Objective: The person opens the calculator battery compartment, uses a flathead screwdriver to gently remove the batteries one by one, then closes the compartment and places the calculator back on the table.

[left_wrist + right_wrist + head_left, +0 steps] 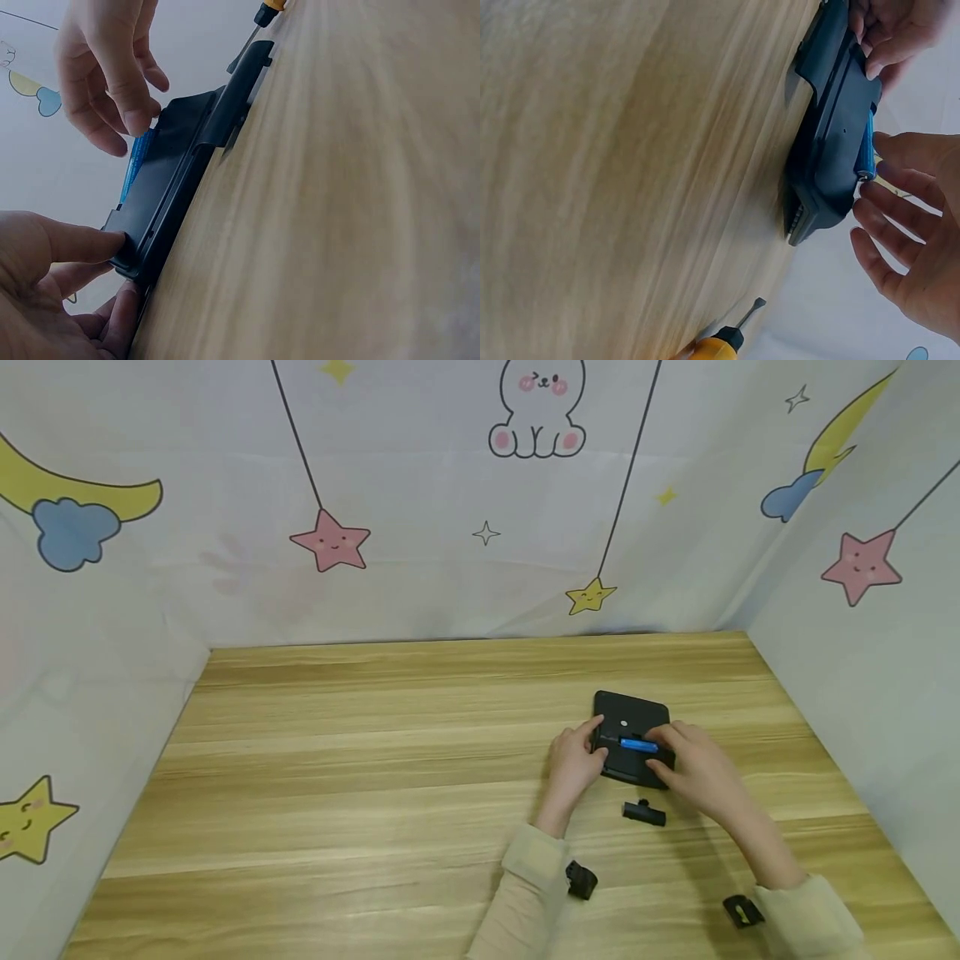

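Note:
A flat black device [632, 706] lies on the table with a recessed slot facing up. A blue battery [638, 746] sits in that slot, one end slightly raised in the right wrist view. My left hand [574, 762] grips the device's left edge, thumb on top and fingers at the side. My right hand [701, 770] hovers over the right side; a fingertip touches the battery's end, and the other fingers [892, 214] are spread loosely. In front of the device lies a small black cover piece [644, 813] with a tab.
A screwdriver [718, 348] with a yellow and black handle lies on the table to the right, hidden in the head view. Black wrist cameras [581, 880] sit at both sleeves. Printed white cloth [420, 593] walls the wooden table [337, 793].

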Demonstrator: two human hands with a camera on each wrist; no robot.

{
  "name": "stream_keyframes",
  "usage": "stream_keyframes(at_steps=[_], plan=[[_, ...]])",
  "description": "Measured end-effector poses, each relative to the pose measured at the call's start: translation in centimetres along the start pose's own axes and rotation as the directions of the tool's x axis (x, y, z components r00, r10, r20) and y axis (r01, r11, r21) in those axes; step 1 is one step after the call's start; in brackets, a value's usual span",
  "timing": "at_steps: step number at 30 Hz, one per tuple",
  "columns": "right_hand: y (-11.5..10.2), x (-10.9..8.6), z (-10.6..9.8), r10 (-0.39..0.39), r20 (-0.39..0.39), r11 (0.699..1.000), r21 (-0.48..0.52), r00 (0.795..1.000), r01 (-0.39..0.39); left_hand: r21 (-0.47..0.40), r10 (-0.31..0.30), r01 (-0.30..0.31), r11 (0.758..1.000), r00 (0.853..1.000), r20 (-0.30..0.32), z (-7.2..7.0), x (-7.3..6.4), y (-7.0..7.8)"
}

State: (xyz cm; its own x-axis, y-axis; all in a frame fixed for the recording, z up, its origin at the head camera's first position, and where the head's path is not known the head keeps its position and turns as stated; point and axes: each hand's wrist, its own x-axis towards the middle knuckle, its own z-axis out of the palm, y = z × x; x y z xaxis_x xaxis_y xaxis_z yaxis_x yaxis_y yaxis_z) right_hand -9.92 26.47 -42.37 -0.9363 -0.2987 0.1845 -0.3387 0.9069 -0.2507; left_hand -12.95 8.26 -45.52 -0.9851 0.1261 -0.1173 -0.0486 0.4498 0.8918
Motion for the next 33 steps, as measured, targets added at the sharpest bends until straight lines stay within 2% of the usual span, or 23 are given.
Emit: stream_keyframes(at_steps=[9, 20, 27, 33], plan=[[0.3, 0.3, 0.6, -0.008, -0.01, 1.0, -0.021, 1.0, 0.008, -0.001, -0.023, 0.023, 1.0, 1.0, 0.005, 0.0, -0.1, 0.1], [0.2, 1.0, 0.7, -0.04, 0.011, 0.998, -0.045, 0.999, 0.04, 0.03, 0.008, -0.008, 1.0, 1.0, -0.006, 0.0, 0.0, -0.1], [0.2, 1.5, 0.7, -0.048, 0.022, 0.996, -0.076, 0.999, 0.049, 0.011, -0.012, 0.012, 1.0, 1.0, 0.007, -0.2, 0.0, 0.0], [-0.1, 1.9, 0.4, -0.051, 0.045, 0.996, -0.069, 0.998, 0.054, 0.018, 0.011, -0.01, 1.0, 1.0, -0.008, -0.2, 0.1, 0.0]])
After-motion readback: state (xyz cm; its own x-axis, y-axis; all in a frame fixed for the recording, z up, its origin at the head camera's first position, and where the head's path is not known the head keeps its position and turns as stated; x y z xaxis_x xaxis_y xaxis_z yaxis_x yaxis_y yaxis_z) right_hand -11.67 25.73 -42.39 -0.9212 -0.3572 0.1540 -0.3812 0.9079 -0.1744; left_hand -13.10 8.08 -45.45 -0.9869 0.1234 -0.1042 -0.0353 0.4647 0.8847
